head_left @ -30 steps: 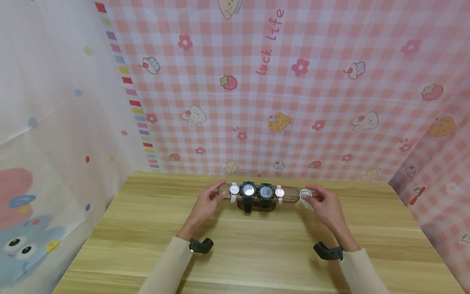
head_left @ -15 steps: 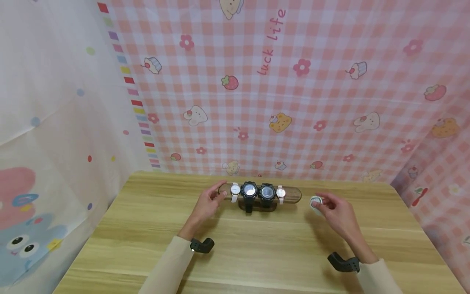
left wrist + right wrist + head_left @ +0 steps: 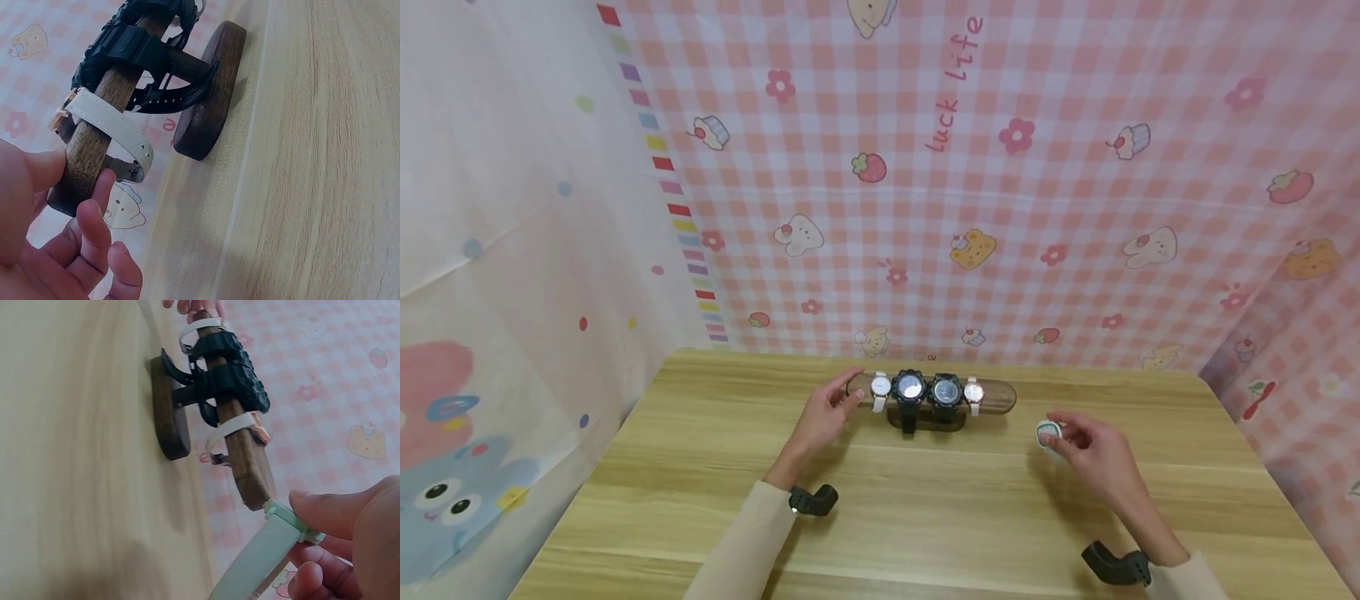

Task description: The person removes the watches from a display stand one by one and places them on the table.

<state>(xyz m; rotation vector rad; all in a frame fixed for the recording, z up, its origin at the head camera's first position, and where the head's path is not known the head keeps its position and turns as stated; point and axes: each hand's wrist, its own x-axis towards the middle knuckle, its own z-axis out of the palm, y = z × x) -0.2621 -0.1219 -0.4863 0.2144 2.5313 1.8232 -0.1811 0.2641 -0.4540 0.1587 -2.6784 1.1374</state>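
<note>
A dark wooden watch stand (image 3: 1000, 397) stands near the back of the table, its bar raised above an oval base (image 3: 215, 94). My left hand (image 3: 822, 419) pinches the bar's left end between thumb and fingers. Around the bar, from left to right, hang a white-strapped watch (image 3: 880, 387), a bulky black watch (image 3: 911, 387), another black watch (image 3: 945, 390) and a second white-strapped watch (image 3: 973, 392) with a rose-gold case. My right hand (image 3: 1099, 457) pinches a pale green watch (image 3: 259, 556) by its case, apart from the bar, to the right and nearer the person.
The wood-grain table (image 3: 925, 517) reaches toward the person. A pink checked cloth (image 3: 910, 208) hangs right behind it, with more cloth at both sides. Each wrist wears a black strap mount, the left mount (image 3: 814, 501) and the right mount (image 3: 1116, 565).
My right hand has drawn the pale green watch away from the bar's right end, rightward and then toward the person. The left hand keeps its hold on the stand.
</note>
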